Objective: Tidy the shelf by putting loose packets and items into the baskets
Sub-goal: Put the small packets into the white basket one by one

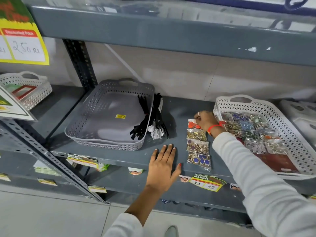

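The grey shelf [177, 106] has bare room in its middle. On the left sits a grey basket [109, 115] with black zips [145, 117] hanging over its right rim. The left hand [163, 165] lies flat and spread at the front edge. Four loose packets [198, 144] lie in a row. The right hand [206, 121] pinches the top one, just beside the full white basket [280, 124].

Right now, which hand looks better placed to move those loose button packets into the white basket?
Probably the right hand: it is already on the top button packet, beside the white basket. The left hand lies flat on the shelf edge.
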The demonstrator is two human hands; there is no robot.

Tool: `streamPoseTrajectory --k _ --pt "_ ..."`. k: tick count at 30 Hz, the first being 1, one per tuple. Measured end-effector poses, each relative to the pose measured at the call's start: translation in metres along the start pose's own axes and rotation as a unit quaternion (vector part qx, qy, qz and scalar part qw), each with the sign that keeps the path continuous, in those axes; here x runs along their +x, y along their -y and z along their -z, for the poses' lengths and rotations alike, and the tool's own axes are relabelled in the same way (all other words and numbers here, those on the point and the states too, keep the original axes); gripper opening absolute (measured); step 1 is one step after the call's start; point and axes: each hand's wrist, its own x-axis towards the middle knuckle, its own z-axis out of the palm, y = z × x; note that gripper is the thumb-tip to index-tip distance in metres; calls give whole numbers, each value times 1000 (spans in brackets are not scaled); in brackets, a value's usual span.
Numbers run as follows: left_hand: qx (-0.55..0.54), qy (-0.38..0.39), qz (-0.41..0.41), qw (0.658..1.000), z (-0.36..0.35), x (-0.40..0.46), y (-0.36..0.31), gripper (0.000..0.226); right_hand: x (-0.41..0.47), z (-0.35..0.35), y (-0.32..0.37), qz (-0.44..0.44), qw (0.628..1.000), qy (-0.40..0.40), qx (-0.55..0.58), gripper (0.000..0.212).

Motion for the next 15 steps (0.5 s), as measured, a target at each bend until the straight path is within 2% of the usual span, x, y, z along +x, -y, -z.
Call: streamPoseTrajectory --k 3,5,7,10,15 --pt "1 2 1 1000 0 -1 0 63 -16 8 4 27 998 -56 13 29" --pt "0 -3 -3 1000 0 -1 0 63 -37 14 12 46 995 -66 52 25" --pt "-7 -12 -5 1000 -1 0 0 60 -66 18 19 60 996 -38 48 24" --pt "-12 -14 -8 1000 -2 -2 -1 63 -107 7 18 58 998 25 -18 19" --pt "-16 -7 -9 1000 0 -3 -2 69 -138 -19 7 -20 997 59 -51 20"
